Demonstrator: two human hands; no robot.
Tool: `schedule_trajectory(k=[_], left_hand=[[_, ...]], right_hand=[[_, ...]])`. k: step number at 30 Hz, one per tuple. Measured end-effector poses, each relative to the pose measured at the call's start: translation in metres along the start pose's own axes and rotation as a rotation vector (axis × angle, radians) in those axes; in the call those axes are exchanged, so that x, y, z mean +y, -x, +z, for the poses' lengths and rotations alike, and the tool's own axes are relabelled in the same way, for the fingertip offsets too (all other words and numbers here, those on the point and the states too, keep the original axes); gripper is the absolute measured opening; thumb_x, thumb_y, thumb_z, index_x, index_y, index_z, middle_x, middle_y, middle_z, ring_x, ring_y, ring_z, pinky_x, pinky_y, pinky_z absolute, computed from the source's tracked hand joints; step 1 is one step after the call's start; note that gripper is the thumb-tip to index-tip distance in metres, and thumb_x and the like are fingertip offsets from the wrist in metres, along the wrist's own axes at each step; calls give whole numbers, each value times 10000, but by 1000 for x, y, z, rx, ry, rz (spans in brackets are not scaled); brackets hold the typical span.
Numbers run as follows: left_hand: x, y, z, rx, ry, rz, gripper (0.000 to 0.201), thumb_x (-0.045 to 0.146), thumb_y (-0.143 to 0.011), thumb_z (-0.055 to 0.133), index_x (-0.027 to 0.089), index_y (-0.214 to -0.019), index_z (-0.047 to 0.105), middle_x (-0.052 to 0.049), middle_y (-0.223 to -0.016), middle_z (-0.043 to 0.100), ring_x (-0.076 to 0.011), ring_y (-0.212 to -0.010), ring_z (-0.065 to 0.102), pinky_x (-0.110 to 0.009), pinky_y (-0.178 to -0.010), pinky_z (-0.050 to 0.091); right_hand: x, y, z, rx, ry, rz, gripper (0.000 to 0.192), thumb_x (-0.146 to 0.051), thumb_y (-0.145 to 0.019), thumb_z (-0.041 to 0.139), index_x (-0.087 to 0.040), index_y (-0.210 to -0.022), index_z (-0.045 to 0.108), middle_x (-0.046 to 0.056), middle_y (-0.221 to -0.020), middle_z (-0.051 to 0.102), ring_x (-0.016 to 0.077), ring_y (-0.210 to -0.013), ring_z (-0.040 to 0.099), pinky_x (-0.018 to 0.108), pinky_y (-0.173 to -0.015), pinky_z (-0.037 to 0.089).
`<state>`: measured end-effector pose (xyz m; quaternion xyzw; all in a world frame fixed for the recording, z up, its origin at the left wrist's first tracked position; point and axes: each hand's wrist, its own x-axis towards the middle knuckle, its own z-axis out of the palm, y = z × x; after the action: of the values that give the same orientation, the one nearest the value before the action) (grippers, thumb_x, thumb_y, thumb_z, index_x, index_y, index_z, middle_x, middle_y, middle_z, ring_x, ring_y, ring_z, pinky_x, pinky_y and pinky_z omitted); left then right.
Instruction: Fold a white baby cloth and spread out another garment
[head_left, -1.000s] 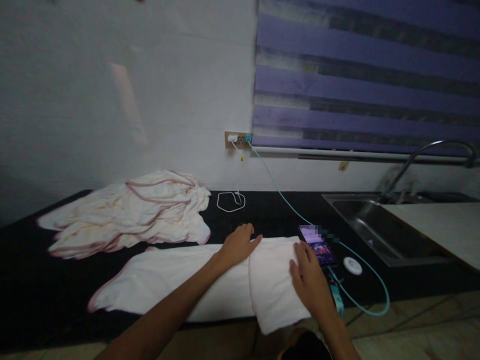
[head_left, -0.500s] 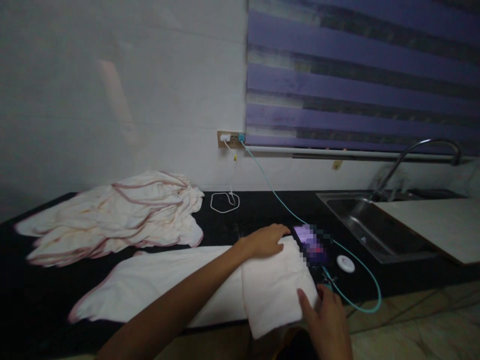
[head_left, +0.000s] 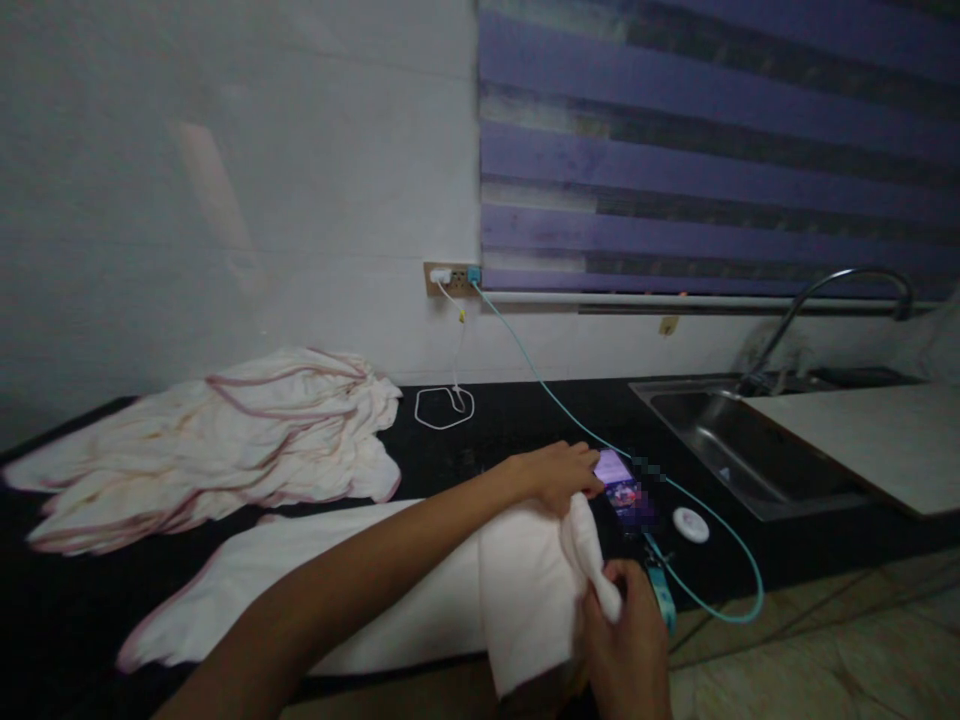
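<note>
Moved since earlier frames: right edge of the white cloth [head_left: 525, 590] — lying flat on the counter [head_left: 525, 430] a second ago, now lifted off it and gathered into a raised fold between both hands.
Left hand [head_left: 559, 475]: shifted rightward from the cloth's middle to its far right corner; fingers closed together, pinching that corner just beside the phone [head_left: 619, 480].
Right hand [head_left: 626, 640]: drawn back from the far edge toward the near counter edge; clamped on the near right corner of the cloth, knuckles toward the camera.
Cloth position: left portion spread flat on the dark counter, pink trim visible at the left end; right portion doubled over, its near part hanging past the counter's front edge.
Reading of the change: flat pressing ended, both right corners taken up — judged a fresh fold of the doubled end in hand, not yet laid down.
Cloth pile [head_left: 217, 440]: crumpled, pink-edged, further back and left; apart from the cloth in hand, position on the counter unchanged.
Phone: screen lit, touching or nearly touching the lifted corner; cannot tell which.
Teal cable [head_left: 540, 380]: run from wall socket [head_left: 450, 278] past the phone, looped off the counter front near the right hand.
White round object [head_left: 690, 524]: right of the phone, clear of the cloth.
Sink [head_left: 750, 450]: far right, apart from the work.
</note>
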<state>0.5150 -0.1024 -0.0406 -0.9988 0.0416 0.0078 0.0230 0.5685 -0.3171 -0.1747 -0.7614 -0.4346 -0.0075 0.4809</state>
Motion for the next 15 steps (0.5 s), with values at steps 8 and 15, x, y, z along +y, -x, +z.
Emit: schedule_trajectory(k=[8, 15], left_hand=[[-6, 8, -20, 111, 153, 158, 176, 146, -837, 626, 235, -986, 593, -66, -1004, 694, -245, -931, 648, -354, -803, 508], [-2, 15, -37, 148, 98, 223, 396, 139, -848, 633, 279, -1218, 654, -81, -1235, 675, -262, -1180, 610, -400, -1012, 461]], right_hand=[[-36, 1, -11, 310, -179, 4, 312, -417, -856, 682, -208, -1088, 686, 106, -1073, 752, 276, -952, 718, 369, -830, 555], [-56, 3, -16, 366, -209, -87, 351, -424, -877, 701, -198, -1145, 695, 128, -1111, 753, 278, -989, 726, 387, -867, 570]])
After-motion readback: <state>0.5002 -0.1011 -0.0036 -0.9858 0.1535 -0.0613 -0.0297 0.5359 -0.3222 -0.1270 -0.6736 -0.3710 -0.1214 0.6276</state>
